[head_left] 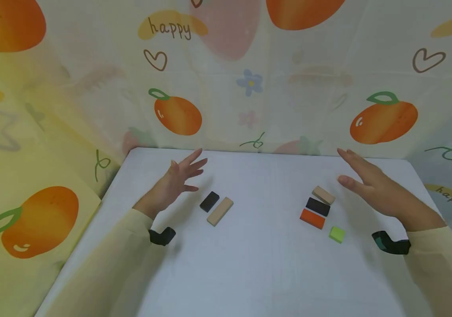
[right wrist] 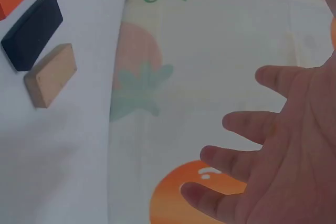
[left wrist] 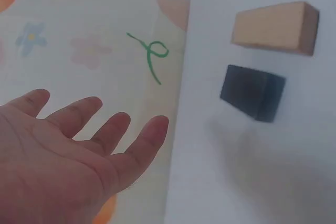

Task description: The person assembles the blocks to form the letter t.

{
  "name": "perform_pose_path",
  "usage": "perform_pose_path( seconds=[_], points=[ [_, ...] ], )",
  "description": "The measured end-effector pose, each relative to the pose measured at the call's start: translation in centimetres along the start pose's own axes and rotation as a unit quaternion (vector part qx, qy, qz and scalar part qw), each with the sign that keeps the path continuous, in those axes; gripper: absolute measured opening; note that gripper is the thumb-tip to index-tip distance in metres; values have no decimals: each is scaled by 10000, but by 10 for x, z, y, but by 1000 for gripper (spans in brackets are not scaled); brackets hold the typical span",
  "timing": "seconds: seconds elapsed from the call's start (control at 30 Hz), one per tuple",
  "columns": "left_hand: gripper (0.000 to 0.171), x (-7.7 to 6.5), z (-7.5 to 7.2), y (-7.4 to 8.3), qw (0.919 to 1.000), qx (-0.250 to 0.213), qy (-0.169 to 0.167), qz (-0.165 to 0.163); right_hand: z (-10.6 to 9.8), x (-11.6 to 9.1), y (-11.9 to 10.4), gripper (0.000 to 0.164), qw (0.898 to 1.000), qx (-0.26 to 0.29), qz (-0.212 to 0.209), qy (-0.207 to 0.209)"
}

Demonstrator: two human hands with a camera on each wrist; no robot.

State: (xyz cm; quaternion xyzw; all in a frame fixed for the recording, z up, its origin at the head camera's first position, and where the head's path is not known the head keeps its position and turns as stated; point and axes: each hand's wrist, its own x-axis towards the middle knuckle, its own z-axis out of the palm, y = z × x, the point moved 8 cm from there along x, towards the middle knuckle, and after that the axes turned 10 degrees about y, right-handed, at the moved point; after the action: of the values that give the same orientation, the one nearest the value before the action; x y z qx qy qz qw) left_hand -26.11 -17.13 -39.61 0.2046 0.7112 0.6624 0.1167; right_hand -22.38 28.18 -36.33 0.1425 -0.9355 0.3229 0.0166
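1. The left hand [head_left: 172,184] is held raised over the white table [head_left: 257,268], released, with its fingers extended and spread.
2. The left black block [head_left: 209,201] is placed nearest to that hand, apart from it.
3. Just beside that block, on its right, the longer left tan block [head_left: 220,211] is laid; the two are set nearly parallel, slanted, and a narrow gap is seen between them in the left wrist view.
4. The right hand [head_left: 376,189] is likewise held raised, released, with its fingers extended and its thumb set apart.
5. The right tan block [head_left: 323,195] is placed nearest to the right hand, apart from its thumb.
6. On the near side of it, the right black block [head_left: 318,206] is laid close by, then the orange block [head_left: 312,219]; whether their sides touch cannot be told.
7. The small green block [head_left: 337,234] is set apart from that row, nearer to the viewer and to the right of the orange block.
8. Both arms are covered by pale sleeves [head_left: 103,268].
9. The table is backed by a cloth [head_left: 301,105] printed with oranges, hearts and flowers.
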Motion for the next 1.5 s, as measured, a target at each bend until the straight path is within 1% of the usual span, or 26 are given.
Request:
perform_pose_path(
  seconds=[0.13, 0.27, 0.5, 0.7, 0.83, 0.97, 1.13, 1.2, 1.33, 1.43, 1.5],
  points=[
    [105, -5, 5, -13, 9988, -430, 62, -206, 5, -3, 3, 79, 9995, 293, -68, 71],
    [106, -10, 11, -23, 9968, -718, 85, -339, 12, -6, 6, 77, 9987, 482, -90, 114],
    [105, -18, 25, -40, 9938, -1003, -14, -482, 26, -10, 15, 74, 9971, 750, 63, 94],
    [109, -26, 35, -48, 9913, -1213, -122, -495, 43, -14, 21, 73, 9974, 692, 190, 27],
    [112, -30, 41, -51, 9911, -1222, -138, -502, 52, -16, 26, 72, 9971, 685, 321, 78],
    [111, -34, 47, -52, 9914, -1217, -157, -465, 60, -20, 33, 70, 9960, 740, 464, 161],
    [99, -39, 54, -58, 9919, -1177, -251, -417, 71, -27, 41, 67, 9944, 765, 667, 281],
    [91, -40, 57, -62, 9919, -1171, -265, -404, 75, -29, 44, 65, 9940, 773, 672, 371],
    [76, -41, 62, -70, 9910, -1257, -220, -405, 82, -31, 48, 60, 9931, 833, 523, 632],
    [72, -41, 66, -74, 9917, -1177, -123, -500, 87, -31, 51, 54, 9920, 856, 422, 829],
    [73, -40, 70, -77, 9933, -981, -13, -607, 90, -31, 53, 49, 9916, 812, 347, 947]
  ],
)
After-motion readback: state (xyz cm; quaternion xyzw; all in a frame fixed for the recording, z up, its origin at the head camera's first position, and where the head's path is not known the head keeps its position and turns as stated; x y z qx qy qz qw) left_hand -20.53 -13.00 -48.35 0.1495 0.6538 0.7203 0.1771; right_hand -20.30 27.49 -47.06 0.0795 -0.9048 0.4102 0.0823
